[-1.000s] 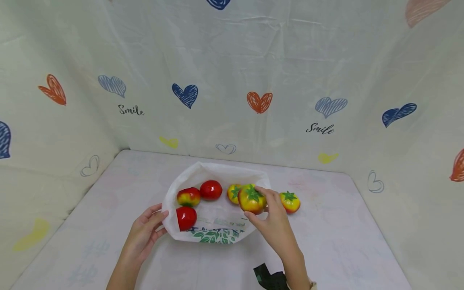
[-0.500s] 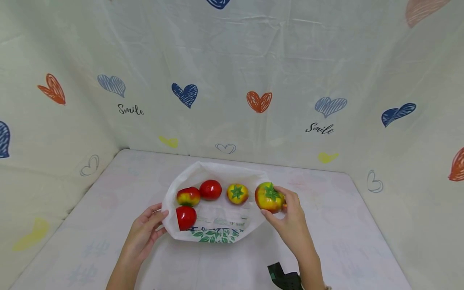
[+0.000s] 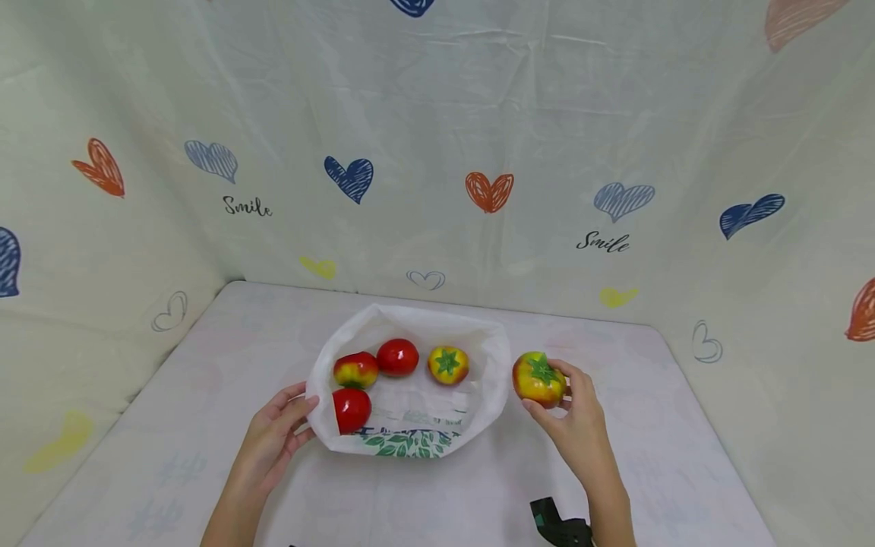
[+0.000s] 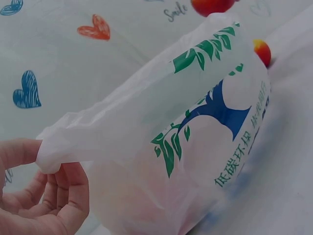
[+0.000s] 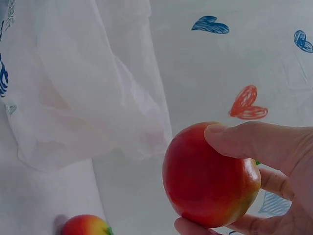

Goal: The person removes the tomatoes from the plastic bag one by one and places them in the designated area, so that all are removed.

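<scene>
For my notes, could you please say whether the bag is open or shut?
The bag is open: its mouth gapes in the head view, showing four fruits inside.

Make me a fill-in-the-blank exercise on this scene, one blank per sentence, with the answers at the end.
1. The left hand pinches the ____ bag.
2. The right hand holds a fruit whose leafy top is coloured ____.
3. In the head view, the number of fruits showing inside the bag is ____.
4. In the head view, the held fruit appears to the ____ of the bag.

Missing words: white; green; four; right.
</scene>
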`<state>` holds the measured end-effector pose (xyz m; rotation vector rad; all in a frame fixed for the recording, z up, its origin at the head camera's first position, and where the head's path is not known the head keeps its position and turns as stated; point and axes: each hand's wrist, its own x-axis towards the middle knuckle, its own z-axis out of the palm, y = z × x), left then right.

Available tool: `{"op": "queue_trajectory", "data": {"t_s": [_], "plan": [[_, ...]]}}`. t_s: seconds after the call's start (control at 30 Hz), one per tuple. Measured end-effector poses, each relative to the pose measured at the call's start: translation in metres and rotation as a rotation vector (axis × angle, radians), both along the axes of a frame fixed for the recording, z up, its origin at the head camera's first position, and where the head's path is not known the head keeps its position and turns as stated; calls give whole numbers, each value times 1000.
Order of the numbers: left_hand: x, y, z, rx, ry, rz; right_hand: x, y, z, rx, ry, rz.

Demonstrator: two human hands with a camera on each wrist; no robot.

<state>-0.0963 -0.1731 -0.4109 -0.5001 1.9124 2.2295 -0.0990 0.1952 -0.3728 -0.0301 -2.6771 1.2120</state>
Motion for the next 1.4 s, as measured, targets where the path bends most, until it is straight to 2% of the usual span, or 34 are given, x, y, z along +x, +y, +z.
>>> {"op": "queue_trajectory", "data": {"t_s": [0.53, 0.77, 1.0, 1.4], "plan": [[0, 0, 0, 6, 14, 9, -5, 36, -26, -1, -97, -101], [0, 0, 0, 12, 11, 11, -8, 47, -41, 18, -93, -138], [0, 0, 0, 10, 10, 8, -14, 60, -56, -1, -123, -159], [1, 0, 1, 11, 12, 15, -23, 78, -80, -16, -118, -209]]}}
